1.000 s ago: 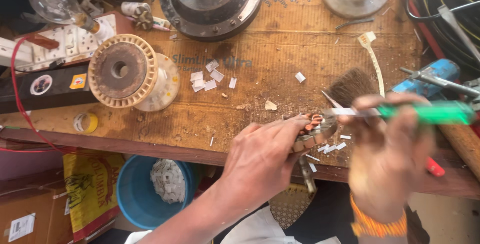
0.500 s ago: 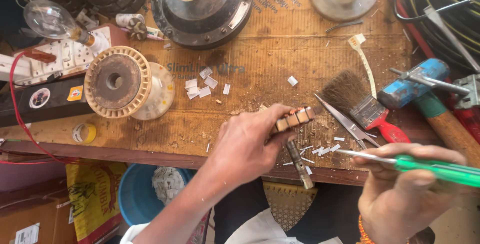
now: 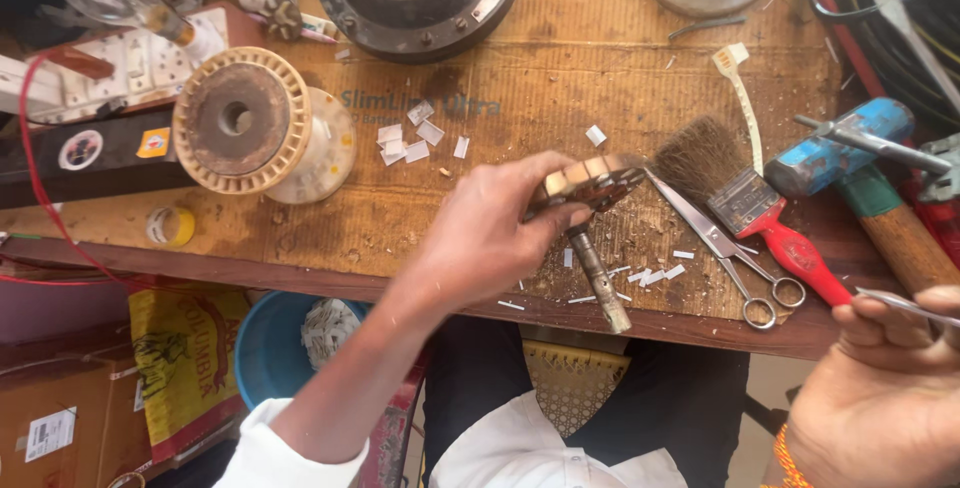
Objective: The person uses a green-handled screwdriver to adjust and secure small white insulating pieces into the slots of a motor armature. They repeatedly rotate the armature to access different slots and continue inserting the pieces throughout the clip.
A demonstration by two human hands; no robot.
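at the bench edge our left hand (image 3: pixel 490 238) clamps a small motor rotor (image 3: pixel 590 183), heavy, rigid steel best pinched by its core; our right hand (image 3: pixel 880 388) grips a thin tool (image 3: pixel 915 306).

A white sleeve (image 3: pixel 290 453) is rolled up the left arm; an orange thread band (image 3: pixel 790 456) circles the right wrist.

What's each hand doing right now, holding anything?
Left hand: closed on the small motor armature, lifted over the bench.
Right hand: closed around a thin metal tool at the frame edge.
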